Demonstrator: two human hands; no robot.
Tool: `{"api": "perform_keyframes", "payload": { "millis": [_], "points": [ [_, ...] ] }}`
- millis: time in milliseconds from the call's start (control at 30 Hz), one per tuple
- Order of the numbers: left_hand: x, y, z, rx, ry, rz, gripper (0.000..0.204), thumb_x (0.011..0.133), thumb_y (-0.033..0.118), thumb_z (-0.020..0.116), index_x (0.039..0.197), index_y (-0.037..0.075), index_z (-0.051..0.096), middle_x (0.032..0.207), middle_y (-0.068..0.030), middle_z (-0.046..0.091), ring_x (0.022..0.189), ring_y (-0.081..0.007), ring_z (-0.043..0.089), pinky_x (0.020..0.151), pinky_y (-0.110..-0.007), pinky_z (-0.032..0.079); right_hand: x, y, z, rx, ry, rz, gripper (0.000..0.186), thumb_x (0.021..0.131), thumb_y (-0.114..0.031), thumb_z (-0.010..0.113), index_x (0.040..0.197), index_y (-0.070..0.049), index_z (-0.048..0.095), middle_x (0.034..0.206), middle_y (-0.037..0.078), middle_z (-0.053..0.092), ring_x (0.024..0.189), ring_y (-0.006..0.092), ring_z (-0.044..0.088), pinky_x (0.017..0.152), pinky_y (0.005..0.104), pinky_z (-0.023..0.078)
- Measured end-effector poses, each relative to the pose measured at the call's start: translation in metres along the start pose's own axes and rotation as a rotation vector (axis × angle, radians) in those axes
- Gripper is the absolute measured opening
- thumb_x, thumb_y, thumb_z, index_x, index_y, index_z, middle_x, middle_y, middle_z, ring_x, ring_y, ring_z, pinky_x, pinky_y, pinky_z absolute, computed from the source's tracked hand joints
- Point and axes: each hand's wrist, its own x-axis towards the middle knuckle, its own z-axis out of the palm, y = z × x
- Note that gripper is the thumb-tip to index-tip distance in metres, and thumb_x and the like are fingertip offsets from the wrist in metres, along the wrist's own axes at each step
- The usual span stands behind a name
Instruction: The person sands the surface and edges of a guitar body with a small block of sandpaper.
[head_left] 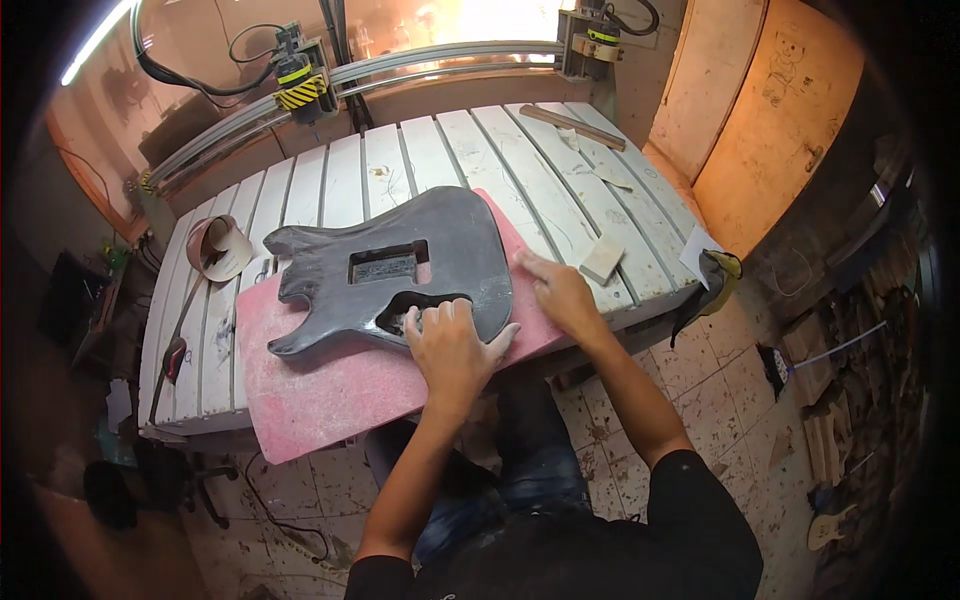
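A dark grey electric guitar body [455, 230] lies flat on a pink foam pad [320, 400], its two horns toward the left. My left hand [448, 345] grips the guitar body at its near side, fingers hooked over the edge of the lower cavity and thumb spread out along the rim. A second, rectangular cavity [385, 267] is cut in the middle. Just beyond the body's right edge, my right hand [562, 295] is over the pad with its forefinger stretched out; its other fingers are partly hidden, and I see nothing held in it.
Beneath the pad is a white slatted table [350, 185]. A sanding block [602, 260] lies at right, a wooden strip [572, 127] farther back. A paper roll [222, 248] stands at left. Over the back runs a machine rail [440, 55] with a spindle head [300, 85].
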Motion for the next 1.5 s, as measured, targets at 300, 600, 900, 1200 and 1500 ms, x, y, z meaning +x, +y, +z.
{"api": "perform_keyframes", "payload": {
  "millis": [300, 600, 900, 1200, 1500],
  "points": [
    [-0.016, -0.059, -0.032, -0.166, 0.02, 0.168, 0.055, 0.061, 0.051, 0.095, 0.084, 0.011, 0.066, 0.081, -0.0068, 0.066, 0.082, -0.0287, 0.065, 0.096, -0.047, 0.046, -0.082, -0.054, 0.013, 0.076, 0.142, -0.545, 0.05, 0.094, 0.001, 0.062, 0.141, -0.01, 0.072, 0.142, 0.016, 0.071, 0.106, 0.0324, 0.077, 0.091, 0.0408, 0.062],
    [-0.016, -0.084, -0.048, -0.248, -0.05, 0.253, 0.058, 0.054, 0.051, 0.097, 0.082, 0.012, 0.065, 0.082, -0.0055, 0.067, 0.081, -0.0293, 0.066, 0.1, -0.049, 0.047, -0.014, -0.008, 0.009, -0.178, 0.128, -0.382, 0.053, 0.095, -0.002, 0.06, 0.144, -0.018, 0.07, 0.15, 0.012, 0.066, 0.104, 0.0319, 0.076, 0.087, 0.0389, 0.062],
    [-0.019, -0.095, -0.054, -0.267, -0.036, 0.266, 0.058, 0.058, 0.057, 0.095, 0.08, 0.012, 0.065, 0.078, -0.003, 0.064, 0.08, -0.0269, 0.065, 0.102, -0.049, 0.046, -0.062, -0.048, 0.016, -0.09, -0.042, -0.61, 0.048, 0.101, -0.003, 0.056, 0.145, -0.018, 0.069, 0.149, 0.011, 0.067, 0.109, 0.0289, 0.078, 0.082, 0.0397, 0.063],
    [-0.02, -0.095, -0.055, -0.258, -0.039, 0.258, 0.058, 0.058, 0.056, 0.095, 0.08, 0.012, 0.065, 0.078, -0.0033, 0.064, 0.079, -0.0279, 0.064, 0.101, -0.049, 0.046, -0.084, -0.057, 0.023, -0.049, 0.097, -0.671, 0.045, 0.102, -0.007, 0.056, 0.144, -0.016, 0.071, 0.148, 0.013, 0.068, 0.094, 0.0295, 0.078, 0.074, 0.0376, 0.061],
    [-0.018, -0.093, -0.058, -0.262, -0.056, 0.254, 0.057, 0.058, 0.054, 0.096, 0.083, 0.012, 0.066, 0.079, -0.0032, 0.064, 0.08, -0.0273, 0.065, 0.102, -0.049, 0.047, -0.038, -0.001, 0.025, -0.239, 0.221, -0.232, 0.048, 0.1, -0.003, 0.053, 0.143, -0.012, 0.07, 0.149, 0.016, 0.068, 0.113, 0.0281, 0.077, 0.085, 0.0405, 0.06]
  ]
}}
